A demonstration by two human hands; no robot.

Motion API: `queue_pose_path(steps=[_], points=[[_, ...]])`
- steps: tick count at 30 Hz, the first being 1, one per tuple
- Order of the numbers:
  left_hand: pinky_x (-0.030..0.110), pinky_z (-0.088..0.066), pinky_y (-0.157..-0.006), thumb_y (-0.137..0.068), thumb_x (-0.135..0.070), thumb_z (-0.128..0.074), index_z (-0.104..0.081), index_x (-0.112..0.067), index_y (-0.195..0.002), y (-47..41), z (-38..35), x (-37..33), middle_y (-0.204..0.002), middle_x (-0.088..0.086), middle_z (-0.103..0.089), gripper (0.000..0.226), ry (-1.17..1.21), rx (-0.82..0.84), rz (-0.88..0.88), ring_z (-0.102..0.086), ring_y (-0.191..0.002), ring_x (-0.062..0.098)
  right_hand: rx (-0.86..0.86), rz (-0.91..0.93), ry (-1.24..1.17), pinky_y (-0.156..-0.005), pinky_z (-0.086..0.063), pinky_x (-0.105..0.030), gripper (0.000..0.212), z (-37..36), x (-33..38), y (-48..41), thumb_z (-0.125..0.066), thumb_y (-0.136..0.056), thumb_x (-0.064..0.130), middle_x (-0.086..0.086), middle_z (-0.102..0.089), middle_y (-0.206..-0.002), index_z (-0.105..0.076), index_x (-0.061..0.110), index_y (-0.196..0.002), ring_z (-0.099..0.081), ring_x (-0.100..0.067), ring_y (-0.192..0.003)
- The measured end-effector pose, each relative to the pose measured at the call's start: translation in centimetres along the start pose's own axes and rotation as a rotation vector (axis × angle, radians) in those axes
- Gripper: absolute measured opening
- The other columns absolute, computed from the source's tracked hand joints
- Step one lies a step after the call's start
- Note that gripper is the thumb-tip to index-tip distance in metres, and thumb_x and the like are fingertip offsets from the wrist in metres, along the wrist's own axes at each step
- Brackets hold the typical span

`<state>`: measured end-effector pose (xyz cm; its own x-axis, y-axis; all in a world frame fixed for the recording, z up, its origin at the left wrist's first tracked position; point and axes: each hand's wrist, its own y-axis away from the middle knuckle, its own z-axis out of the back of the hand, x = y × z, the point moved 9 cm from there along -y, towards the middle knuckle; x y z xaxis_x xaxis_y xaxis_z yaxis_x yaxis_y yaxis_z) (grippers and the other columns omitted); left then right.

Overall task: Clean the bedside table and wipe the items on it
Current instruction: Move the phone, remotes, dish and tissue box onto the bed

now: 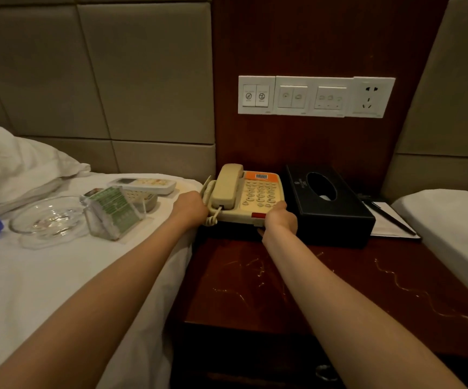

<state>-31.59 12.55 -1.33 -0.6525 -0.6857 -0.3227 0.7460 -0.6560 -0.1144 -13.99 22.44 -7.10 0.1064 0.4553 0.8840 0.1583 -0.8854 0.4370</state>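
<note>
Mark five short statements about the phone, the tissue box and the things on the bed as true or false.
1. The left hand and the right hand both grip the telephone. True.
2. The handset is lifted off the telephone. False: it lies in its cradle.
3. The black tissue box stands to the left of the telephone. False: it stands to its right, close beside it.
4. The glass dish lies on the bed, not on the bedside table. True.
5. A pen lies across the notepad to the right of the tissue box. True.
</note>
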Motion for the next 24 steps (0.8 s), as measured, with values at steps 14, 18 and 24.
queue_pose_path(steps=[14,18,24], points=[[0.031,-0.037,-0.066,-0.087,-0.007,-0.052,-0.055,0.002,-0.094,9.0,6.9,3.2,-0.104,0.021,-0.063,0.012,0.159,-0.132,0.014,-0.058,-0.095,0.036,0.351,0.075,-0.042,-0.073,-0.055,-0.034,0.029,1.6,1.5,8.4,-0.04,-0.097,0.04,-0.004,-0.066,-0.086,-0.059,0.018,-0.095,-0.064,-0.018,-0.077],[0.037,-0.044,-0.075,-0.088,-0.008,-0.053,-0.054,0.002,-0.101,13.0,9.0,4.1,-0.105,0.021,-0.062,0.017,0.127,-0.145,0.0,-0.057,-0.1,0.035,0.411,0.071,0.024,-0.079,-0.056,-0.037,0.034,2.8,0.6,11.1,-0.042,-0.096,0.042,-0.005,-0.069,-0.091,-0.062,0.018,-0.107,-0.067,-0.022,-0.082],[0.034,-0.047,-0.072,-0.088,-0.007,-0.052,-0.057,-0.001,-0.081,18.5,10.9,5.8,-0.094,0.019,-0.064,0.011,0.092,-0.137,-0.025,-0.06,-0.093,0.034,0.424,0.118,0.118,-0.084,-0.048,-0.032,0.04,4.6,-0.6,15.6,-0.04,-0.097,0.041,-0.006,-0.066,-0.104,-0.059,0.011,-0.116,-0.062,-0.024,-0.102]])
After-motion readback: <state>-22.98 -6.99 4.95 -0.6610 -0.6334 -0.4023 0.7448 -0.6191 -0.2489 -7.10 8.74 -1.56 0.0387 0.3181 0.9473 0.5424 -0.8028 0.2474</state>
